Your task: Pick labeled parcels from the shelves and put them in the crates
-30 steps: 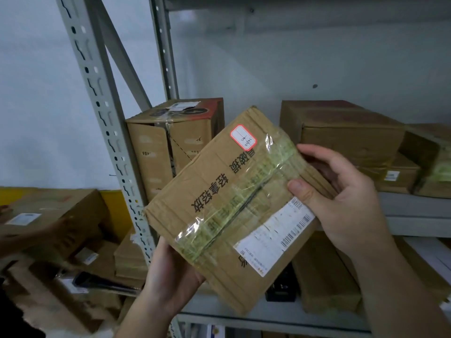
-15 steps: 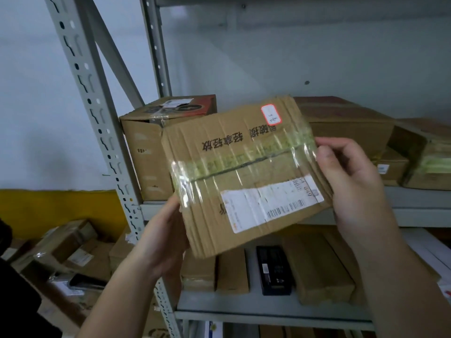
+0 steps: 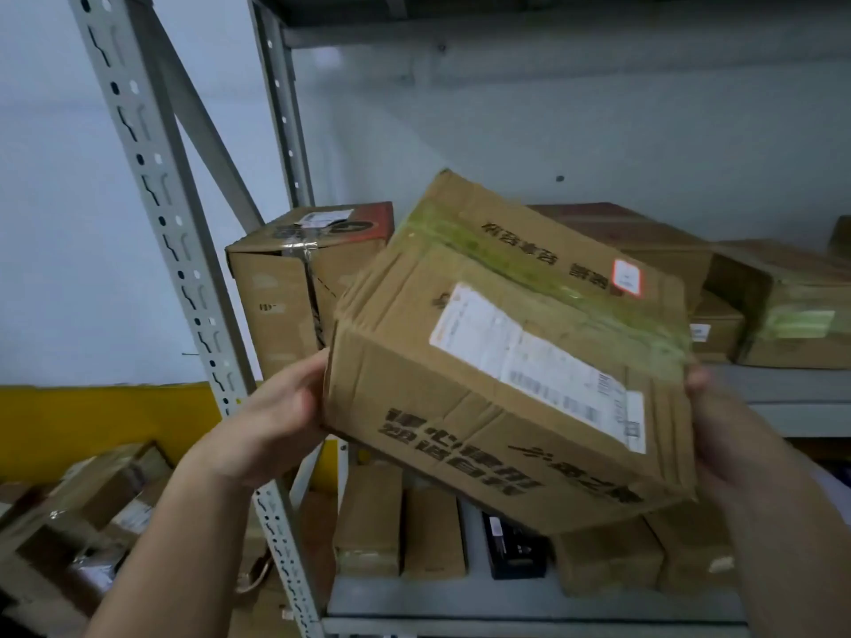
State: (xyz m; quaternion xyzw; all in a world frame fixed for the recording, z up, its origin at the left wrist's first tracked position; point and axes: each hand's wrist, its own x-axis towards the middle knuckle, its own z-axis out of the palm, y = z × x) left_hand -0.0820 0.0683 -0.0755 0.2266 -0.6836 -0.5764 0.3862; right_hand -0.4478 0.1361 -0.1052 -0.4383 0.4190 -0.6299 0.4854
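Note:
I hold a brown cardboard parcel [image 3: 497, 361] in front of the shelves, tilted down to the right. It carries a white shipping label with a barcode, a small red-edged sticker near its far corner, yellowish tape and black printed characters. My left hand [image 3: 281, 416] grips its left end. My right hand [image 3: 718, 435] grips its right end, with most of the fingers hidden behind the box.
A grey metal shelf upright [image 3: 175, 278] stands at the left. More cardboard boxes [image 3: 294, 287] sit on the upper shelf, and several boxes [image 3: 368, 518] and a black item [image 3: 511, 545] on the lower shelf. Loose parcels [image 3: 83, 513] lie at the lower left.
The parcel has been turned in my hands: its labelled face now tips away, its printed side faces me, and it sits lower and closer. My right hand has dropped to its right end.

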